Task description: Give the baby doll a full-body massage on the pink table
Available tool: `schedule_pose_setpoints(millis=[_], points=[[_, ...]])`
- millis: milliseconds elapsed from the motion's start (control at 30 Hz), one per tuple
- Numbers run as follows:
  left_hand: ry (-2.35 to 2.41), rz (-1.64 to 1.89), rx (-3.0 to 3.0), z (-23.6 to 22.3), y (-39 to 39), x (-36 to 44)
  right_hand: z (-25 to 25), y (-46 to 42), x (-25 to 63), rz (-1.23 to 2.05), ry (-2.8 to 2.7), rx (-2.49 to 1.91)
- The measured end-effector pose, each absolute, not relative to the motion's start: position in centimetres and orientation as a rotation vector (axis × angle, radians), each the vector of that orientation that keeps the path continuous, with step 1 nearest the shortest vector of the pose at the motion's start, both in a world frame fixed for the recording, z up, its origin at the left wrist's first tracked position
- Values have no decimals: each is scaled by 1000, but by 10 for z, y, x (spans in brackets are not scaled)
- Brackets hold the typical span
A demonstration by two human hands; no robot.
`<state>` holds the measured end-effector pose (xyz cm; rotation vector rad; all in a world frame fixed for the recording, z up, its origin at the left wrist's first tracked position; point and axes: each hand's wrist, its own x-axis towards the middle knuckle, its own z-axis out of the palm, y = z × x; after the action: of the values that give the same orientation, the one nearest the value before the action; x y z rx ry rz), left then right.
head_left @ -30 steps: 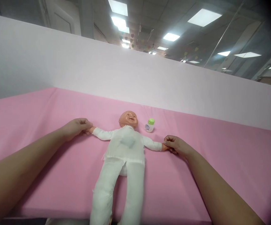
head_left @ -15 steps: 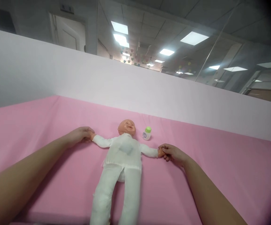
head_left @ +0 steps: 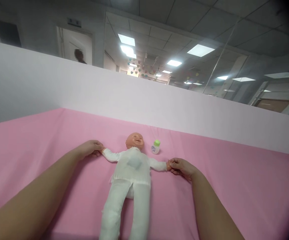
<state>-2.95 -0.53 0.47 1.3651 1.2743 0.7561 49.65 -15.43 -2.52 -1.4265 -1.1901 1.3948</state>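
A baby doll [head_left: 132, 166] in white cloth lies on its back on a pink sheet [head_left: 179, 203], arms stretched out to both sides. My left hand [head_left: 91, 149] is closed around the doll's hand at the left. On the other side, the fingers of my right hand [head_left: 181, 167] pinch the doll's other hand. Close beside the doll's head, on the right, stands a small clear bottle [head_left: 155, 147] with a green cap, touched by neither hand. The doll's feet are cut off by the lower edge of the view.
Behind the sheet runs a low white wall [head_left: 134, 96] with glass above its right part. Beyond it are a doorway [head_left: 77, 43], a person [head_left: 79, 56] partly visible there, and lit ceiling panels [head_left: 200, 50].
Both hands have drawn slightly inward, still holding the doll's hands, and its arms bend a little more. The camera has tilted slightly up. A person now shows in the far doorway.
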Motion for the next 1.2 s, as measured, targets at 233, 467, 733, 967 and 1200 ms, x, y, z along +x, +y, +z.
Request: schedule_pose_setpoints(millis=[233,467,733,967,1200], points=[[1068,993,1375,13,-13,-28,-9,-159,486,1256,-1113,-1354],[703,873,1617,38,-51,10,24,-166,426,1033,-1398,-1175],[572,558,2221,32,-100,65,22,-187,355,1048,-1970,-1118],[720,683,2105,-3,-94,65,7,-182,350,751,-2017,-1128],[861,874,2574,1,-107,65,-19,-179,343,261,-1885,-1160]])
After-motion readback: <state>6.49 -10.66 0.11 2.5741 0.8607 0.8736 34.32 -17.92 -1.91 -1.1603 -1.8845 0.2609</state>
